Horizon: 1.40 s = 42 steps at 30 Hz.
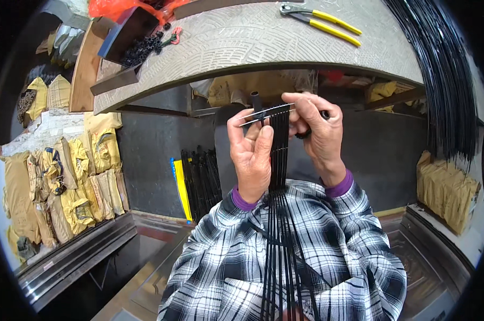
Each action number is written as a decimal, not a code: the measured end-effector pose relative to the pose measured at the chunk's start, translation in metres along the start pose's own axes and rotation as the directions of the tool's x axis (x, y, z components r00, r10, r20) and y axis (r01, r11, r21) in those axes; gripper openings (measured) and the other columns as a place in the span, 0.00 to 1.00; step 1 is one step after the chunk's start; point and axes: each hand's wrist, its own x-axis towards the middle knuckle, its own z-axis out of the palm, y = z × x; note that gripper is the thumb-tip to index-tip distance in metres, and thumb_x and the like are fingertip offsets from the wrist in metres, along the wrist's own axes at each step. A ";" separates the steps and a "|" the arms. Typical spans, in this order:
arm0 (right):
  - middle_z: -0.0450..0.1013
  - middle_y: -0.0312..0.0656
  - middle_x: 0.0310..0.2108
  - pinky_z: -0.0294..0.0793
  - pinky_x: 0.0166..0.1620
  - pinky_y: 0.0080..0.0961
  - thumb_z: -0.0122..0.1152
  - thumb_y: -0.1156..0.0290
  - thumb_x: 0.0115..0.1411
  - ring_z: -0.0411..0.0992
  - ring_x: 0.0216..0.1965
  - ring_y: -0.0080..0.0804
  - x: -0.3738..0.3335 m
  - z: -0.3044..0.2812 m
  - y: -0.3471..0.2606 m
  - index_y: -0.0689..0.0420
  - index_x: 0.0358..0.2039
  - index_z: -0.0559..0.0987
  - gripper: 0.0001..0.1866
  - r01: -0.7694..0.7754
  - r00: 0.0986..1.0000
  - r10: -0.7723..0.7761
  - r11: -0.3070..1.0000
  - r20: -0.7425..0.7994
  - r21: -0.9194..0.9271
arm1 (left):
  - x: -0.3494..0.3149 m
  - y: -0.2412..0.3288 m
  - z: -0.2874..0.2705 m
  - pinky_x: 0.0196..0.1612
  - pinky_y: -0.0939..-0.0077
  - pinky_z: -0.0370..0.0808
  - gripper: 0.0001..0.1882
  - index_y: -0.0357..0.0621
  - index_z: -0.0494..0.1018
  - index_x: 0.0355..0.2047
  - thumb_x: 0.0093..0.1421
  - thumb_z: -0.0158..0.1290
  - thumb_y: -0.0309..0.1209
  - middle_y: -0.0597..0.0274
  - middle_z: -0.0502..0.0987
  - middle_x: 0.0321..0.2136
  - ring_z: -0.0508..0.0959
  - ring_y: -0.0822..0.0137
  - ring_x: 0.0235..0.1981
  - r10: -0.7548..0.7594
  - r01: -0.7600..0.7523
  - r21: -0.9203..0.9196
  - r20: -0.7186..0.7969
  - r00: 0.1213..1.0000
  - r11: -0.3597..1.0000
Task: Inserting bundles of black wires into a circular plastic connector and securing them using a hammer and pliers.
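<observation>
My left hand [251, 155] pinches the left end of a thin metal rod [276, 111] between thumb and fingers. A short black tube-shaped part [257, 102] stands up at those fingertips, beside the rod. Along the rod a row of thin black rods [279, 155] is lined up by the upper ends; their lengths run down in front of my plaid shirt [226, 273]. My right hand [321, 125] closes around the metal rod's right end. A small black part [304, 134] shows partly under its fingers; its kind is hidden.
On the grey bench [220, 51] ahead lie yellow-handled pincers [327, 22] and a box of small black pieces [140, 49]. Many black rods [445, 80] hang at right. Left are paper-wrapped bundles [65, 187]; more black rods [202, 171] stand nearby. A wrapped package [446, 195] sits right.
</observation>
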 end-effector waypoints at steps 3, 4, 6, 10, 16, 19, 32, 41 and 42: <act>0.69 0.36 0.20 0.65 0.20 0.13 0.54 0.70 0.57 0.60 0.16 0.14 -0.006 0.004 0.008 0.68 0.37 0.75 0.13 0.030 0.996 -0.021 0.995 -0.091 0.094 | 0.001 -0.001 -0.002 0.41 0.86 0.67 0.18 0.40 0.55 0.48 0.59 0.45 0.21 0.57 0.70 0.38 0.70 0.77 0.38 0.027 -0.027 0.017 -0.017 0.999 1.000; 0.70 0.36 0.20 0.65 0.20 0.13 0.54 0.70 0.58 0.59 0.16 0.14 -0.008 0.005 0.009 0.68 0.38 0.74 0.13 0.020 0.995 -0.010 0.995 -0.100 0.101 | 0.001 -0.003 -0.004 0.41 0.86 0.67 0.17 0.40 0.55 0.48 0.59 0.45 0.21 0.57 0.70 0.38 0.69 0.77 0.39 0.038 -0.037 0.038 -0.018 0.999 0.999; 0.69 0.36 0.22 0.65 0.21 0.12 0.54 0.71 0.57 0.59 0.17 0.14 -0.009 0.006 0.011 0.68 0.41 0.73 0.14 0.033 0.997 -0.026 0.995 -0.079 0.091 | -0.001 -0.002 -0.004 0.42 0.86 0.66 0.17 0.40 0.55 0.48 0.59 0.45 0.21 0.58 0.69 0.38 0.69 0.76 0.39 0.054 -0.053 0.036 -0.027 0.998 0.998; 0.66 0.34 0.31 0.63 0.28 0.12 0.62 0.73 0.46 0.61 0.25 0.15 -0.008 0.013 0.007 0.64 0.45 0.71 0.24 0.097 0.993 -0.090 0.990 0.075 -0.099 | -0.001 0.008 0.002 0.44 0.85 0.65 0.18 0.40 0.55 0.48 0.59 0.45 0.21 0.59 0.69 0.39 0.69 0.75 0.40 0.117 -0.115 0.043 -0.055 0.992 0.992; 0.69 0.37 0.31 0.62 0.38 0.19 0.61 0.77 0.46 0.64 0.33 0.22 -0.002 0.004 0.018 0.65 0.27 0.76 0.07 0.136 0.965 -0.073 0.961 0.253 -0.242 | 0.006 0.023 -0.011 0.41 0.81 0.68 0.16 0.39 0.60 0.43 0.56 0.50 0.21 0.61 0.69 0.37 0.70 0.75 0.38 -0.011 0.011 -0.023 0.022 1.000 1.000; 0.71 0.38 0.29 0.65 0.38 0.19 0.61 0.77 0.47 0.67 0.32 0.23 -0.005 0.007 0.014 0.65 0.27 0.77 0.06 -0.016 0.971 0.041 0.994 0.236 -0.106 | 0.014 0.038 -0.023 0.39 0.82 0.69 0.15 0.39 0.62 0.40 0.54 0.53 0.22 0.62 0.71 0.34 0.71 0.76 0.34 -0.122 0.125 -0.021 0.132 0.984 0.992; 0.71 0.35 0.29 0.70 0.32 0.14 0.60 0.80 0.50 0.70 0.28 0.17 -0.018 0.031 0.016 0.63 0.33 0.73 0.09 0.064 0.993 -0.041 0.971 0.106 -0.229 | 0.024 0.049 -0.036 0.36 0.88 0.68 0.13 0.34 0.69 0.39 0.53 0.55 0.25 0.65 0.73 0.32 0.71 0.79 0.32 -0.097 0.060 0.236 0.149 0.984 0.970; 0.68 0.32 0.27 0.64 0.36 0.16 0.58 0.73 0.52 0.64 0.30 0.17 -0.016 0.020 0.010 0.62 0.30 0.75 0.07 0.101 0.968 -0.030 0.955 0.248 -0.278 | 0.022 0.039 -0.042 0.47 0.75 0.67 0.16 0.31 0.65 0.45 0.57 0.49 0.23 0.53 0.73 0.38 0.74 0.67 0.40 -0.060 0.051 0.048 0.212 0.975 0.998; 0.68 0.32 0.27 0.64 0.36 0.16 0.58 0.73 0.52 0.64 0.30 0.17 -0.016 0.021 0.009 0.62 0.30 0.75 0.07 0.100 0.969 -0.031 0.955 0.244 -0.278 | 0.022 0.038 -0.042 0.47 0.75 0.67 0.16 0.31 0.65 0.45 0.57 0.49 0.23 0.53 0.73 0.38 0.74 0.67 0.40 -0.063 0.054 0.049 0.215 0.975 0.997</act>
